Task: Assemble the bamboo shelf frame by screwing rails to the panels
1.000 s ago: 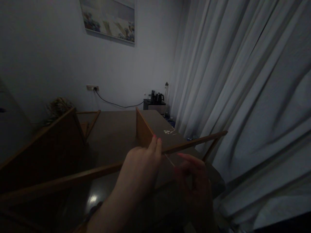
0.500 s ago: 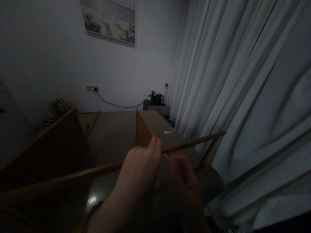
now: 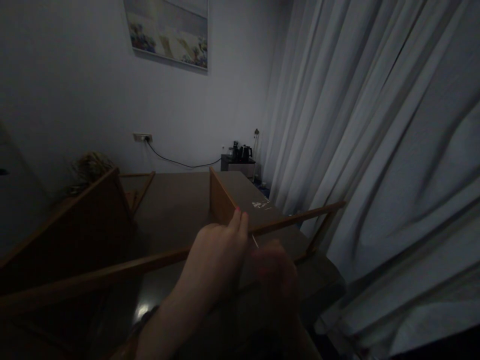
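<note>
My left hand [image 3: 217, 250] is closed over a long wooden rail [image 3: 296, 218], where it meets the edge of an upright wooden panel [image 3: 222, 196]. Two fingertips press against the panel's top edge. Just right of it, and lower, my right hand [image 3: 275, 270] is blurred by motion, its fingers curled together. From those fingers a thin, pale, straight rod [image 3: 255, 241] points up to the rail's near side. The rod's other end is hidden in the hand, so its exact kind cannot be told.
A larger wooden panel [image 3: 82, 220] stands at the left. The brown tabletop [image 3: 176, 195] stretches to the wall, with small white pieces [image 3: 259, 204] at its right. A black kettle [image 3: 245, 152] sits on a far cabinet [image 3: 240, 169]. Grey curtains [image 3: 337, 125] hang along the right.
My right hand has turned and shifted slightly left, with more of the rod showing and standing steeper. My left hand keeps its hold on the rail.
</note>
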Demonstrator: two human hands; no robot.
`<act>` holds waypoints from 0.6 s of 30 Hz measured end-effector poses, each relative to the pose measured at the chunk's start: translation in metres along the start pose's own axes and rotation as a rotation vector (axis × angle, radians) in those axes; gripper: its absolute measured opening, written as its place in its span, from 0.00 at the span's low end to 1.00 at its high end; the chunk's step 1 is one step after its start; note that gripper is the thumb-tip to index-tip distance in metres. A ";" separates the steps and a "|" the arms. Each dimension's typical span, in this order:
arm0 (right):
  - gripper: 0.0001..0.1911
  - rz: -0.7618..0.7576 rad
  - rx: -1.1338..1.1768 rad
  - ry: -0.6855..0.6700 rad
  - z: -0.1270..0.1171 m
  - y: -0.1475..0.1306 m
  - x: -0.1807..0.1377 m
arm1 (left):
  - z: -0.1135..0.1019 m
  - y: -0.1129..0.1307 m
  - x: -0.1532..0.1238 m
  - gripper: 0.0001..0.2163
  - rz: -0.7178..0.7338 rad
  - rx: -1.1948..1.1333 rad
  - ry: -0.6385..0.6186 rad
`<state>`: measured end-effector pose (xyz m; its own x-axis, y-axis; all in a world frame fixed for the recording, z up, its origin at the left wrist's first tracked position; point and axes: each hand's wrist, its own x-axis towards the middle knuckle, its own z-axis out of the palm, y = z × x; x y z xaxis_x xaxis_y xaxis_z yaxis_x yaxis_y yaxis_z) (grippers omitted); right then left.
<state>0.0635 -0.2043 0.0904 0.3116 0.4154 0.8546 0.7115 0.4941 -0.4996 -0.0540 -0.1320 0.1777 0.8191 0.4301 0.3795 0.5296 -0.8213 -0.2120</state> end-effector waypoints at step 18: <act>0.12 -0.306 -0.282 -0.146 -0.024 0.002 0.009 | -0.004 0.000 0.003 0.26 0.008 0.000 -0.071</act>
<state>0.0833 -0.2180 0.1008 -0.0178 0.3963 0.9180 0.9077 0.3913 -0.1513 -0.0525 -0.1322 0.1819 0.8370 0.4490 0.3129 0.5228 -0.8251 -0.2145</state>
